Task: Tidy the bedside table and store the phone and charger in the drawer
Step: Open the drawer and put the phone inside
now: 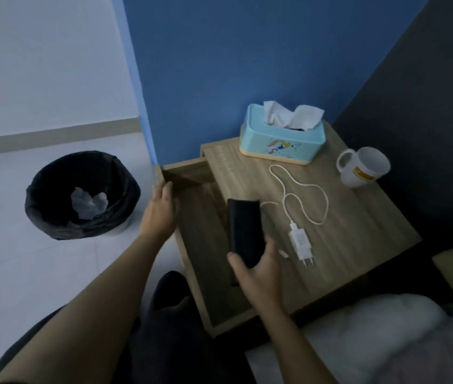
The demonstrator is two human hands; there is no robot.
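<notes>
The wooden bedside table (pixel 344 217) stands against a blue wall with its drawer (pixel 206 245) pulled out to the left. My left hand (pixel 160 209) rests on the drawer's front edge, fingers curled over it. My right hand (pixel 258 268) holds a black phone (pixel 244 231) upright, over the line where the open drawer meets the tabletop. A white charger (pixel 301 243) with its looped cable (pixel 303 195) lies on the tabletop just right of the phone.
A light-blue tissue box (pixel 282 139) sits at the table's back edge and a white mug (pixel 362 166) at its right. A bin with a black liner (pixel 81 195) holding crumpled tissue stands on the floor to the left. Bedding (pixel 372 342) lies at lower right.
</notes>
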